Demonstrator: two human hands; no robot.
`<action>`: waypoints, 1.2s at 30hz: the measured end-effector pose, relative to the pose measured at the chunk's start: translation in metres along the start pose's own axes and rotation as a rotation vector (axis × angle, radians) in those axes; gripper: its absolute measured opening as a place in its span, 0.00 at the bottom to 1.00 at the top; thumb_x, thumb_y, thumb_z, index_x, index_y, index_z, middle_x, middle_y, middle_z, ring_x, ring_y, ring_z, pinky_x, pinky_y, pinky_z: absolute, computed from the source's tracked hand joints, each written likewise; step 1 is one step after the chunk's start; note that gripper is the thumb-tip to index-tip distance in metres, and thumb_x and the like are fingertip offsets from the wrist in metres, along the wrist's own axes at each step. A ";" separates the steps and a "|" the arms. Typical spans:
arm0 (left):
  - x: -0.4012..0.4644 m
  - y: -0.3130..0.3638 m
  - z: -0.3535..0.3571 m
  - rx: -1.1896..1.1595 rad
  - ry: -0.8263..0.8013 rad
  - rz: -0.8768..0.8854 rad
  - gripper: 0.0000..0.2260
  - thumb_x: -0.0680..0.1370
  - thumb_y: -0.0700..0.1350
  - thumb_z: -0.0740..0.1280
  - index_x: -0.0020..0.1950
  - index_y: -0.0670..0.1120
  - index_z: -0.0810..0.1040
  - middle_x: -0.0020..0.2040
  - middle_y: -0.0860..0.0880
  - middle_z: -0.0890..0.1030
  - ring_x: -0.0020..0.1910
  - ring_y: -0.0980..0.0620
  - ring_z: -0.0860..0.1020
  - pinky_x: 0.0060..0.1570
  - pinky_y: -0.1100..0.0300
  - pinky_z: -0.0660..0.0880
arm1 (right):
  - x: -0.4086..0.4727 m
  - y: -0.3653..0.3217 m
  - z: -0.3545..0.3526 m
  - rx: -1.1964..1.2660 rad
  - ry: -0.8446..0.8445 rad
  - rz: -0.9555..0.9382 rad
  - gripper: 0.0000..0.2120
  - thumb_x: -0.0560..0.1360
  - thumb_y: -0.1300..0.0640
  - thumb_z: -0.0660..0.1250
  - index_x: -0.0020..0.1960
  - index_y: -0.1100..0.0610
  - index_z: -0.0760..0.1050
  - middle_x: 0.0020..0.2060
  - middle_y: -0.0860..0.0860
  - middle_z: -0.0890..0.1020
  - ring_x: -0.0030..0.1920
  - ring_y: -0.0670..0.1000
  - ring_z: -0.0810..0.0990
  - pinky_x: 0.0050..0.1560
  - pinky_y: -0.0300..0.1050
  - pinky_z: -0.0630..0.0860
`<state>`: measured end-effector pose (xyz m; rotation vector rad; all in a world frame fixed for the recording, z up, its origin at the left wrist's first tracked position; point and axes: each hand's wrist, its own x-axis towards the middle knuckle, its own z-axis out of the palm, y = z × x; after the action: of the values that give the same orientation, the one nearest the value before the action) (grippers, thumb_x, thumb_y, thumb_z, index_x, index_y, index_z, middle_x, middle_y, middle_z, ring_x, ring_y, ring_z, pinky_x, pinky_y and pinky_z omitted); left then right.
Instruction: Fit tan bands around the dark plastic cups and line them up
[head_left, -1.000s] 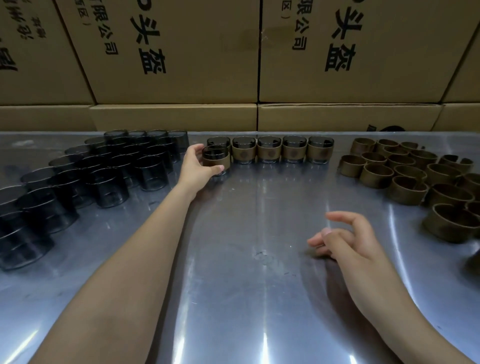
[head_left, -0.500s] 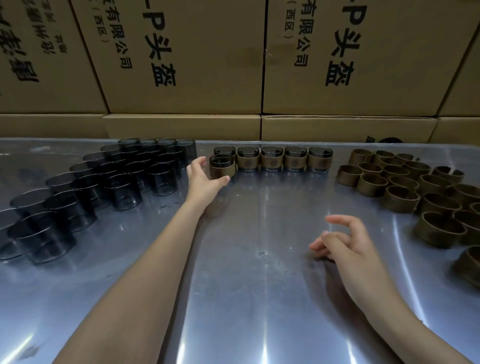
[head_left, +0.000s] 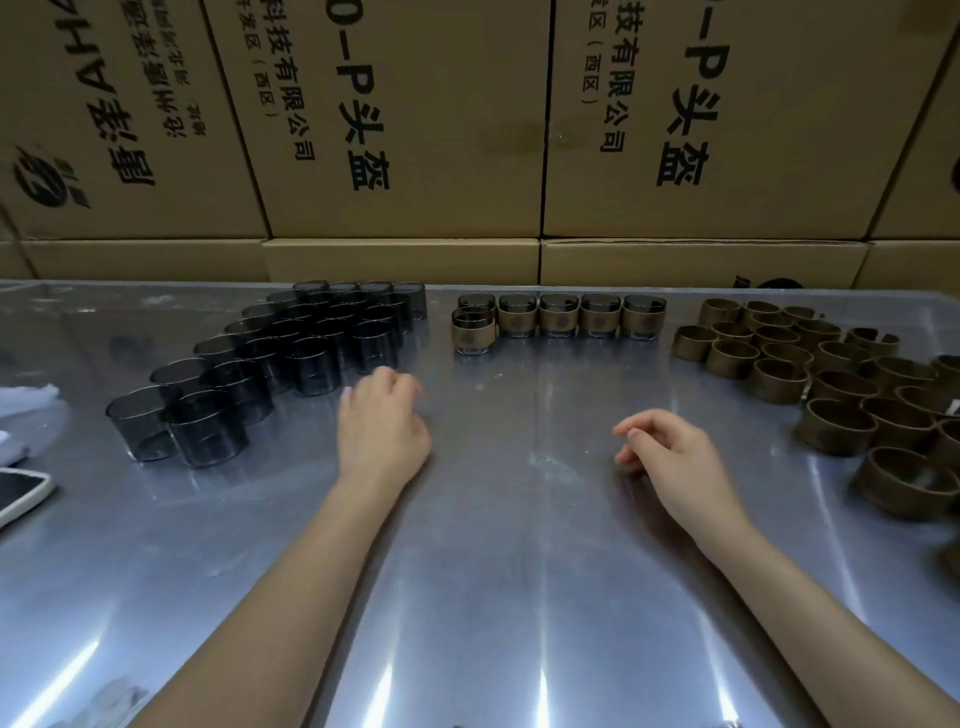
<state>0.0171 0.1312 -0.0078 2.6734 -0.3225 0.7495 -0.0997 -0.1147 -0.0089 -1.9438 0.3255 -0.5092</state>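
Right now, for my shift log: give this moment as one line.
left hand: empty, near bare cups | right hand: empty, idle | banded cups: six lined up | loose bands: right

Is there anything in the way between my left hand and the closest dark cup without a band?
Nothing visible. The left hand is empty above bare metal table, and the nearest unbanded dark plastic cup stands just beyond its fingers, at the cluster's near right edge, with only open tabletop between.
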 end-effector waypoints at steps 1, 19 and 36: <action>-0.002 -0.012 -0.009 0.047 0.052 -0.065 0.15 0.74 0.39 0.65 0.61 0.42 0.76 0.59 0.42 0.74 0.61 0.41 0.71 0.64 0.48 0.65 | 0.000 0.000 0.000 -0.010 -0.003 -0.003 0.12 0.79 0.62 0.60 0.43 0.51 0.78 0.32 0.48 0.81 0.37 0.47 0.80 0.42 0.43 0.73; -0.005 0.014 -0.024 0.116 -0.050 -0.056 0.23 0.74 0.40 0.66 0.68 0.45 0.69 0.50 0.42 0.82 0.54 0.40 0.77 0.55 0.51 0.66 | 0.002 -0.001 0.000 0.021 -0.003 -0.008 0.11 0.79 0.63 0.60 0.44 0.53 0.78 0.33 0.50 0.81 0.37 0.51 0.81 0.41 0.43 0.73; -0.056 0.124 0.002 -0.610 -0.294 0.573 0.33 0.67 0.40 0.68 0.72 0.49 0.65 0.63 0.53 0.70 0.63 0.53 0.69 0.69 0.66 0.60 | 0.000 0.001 0.003 -0.158 -0.173 -0.121 0.22 0.66 0.52 0.75 0.56 0.44 0.72 0.48 0.41 0.81 0.51 0.44 0.80 0.53 0.48 0.78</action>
<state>-0.0666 0.0236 -0.0061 2.0935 -1.2113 0.3090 -0.0979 -0.1125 -0.0110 -2.1547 0.1418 -0.3995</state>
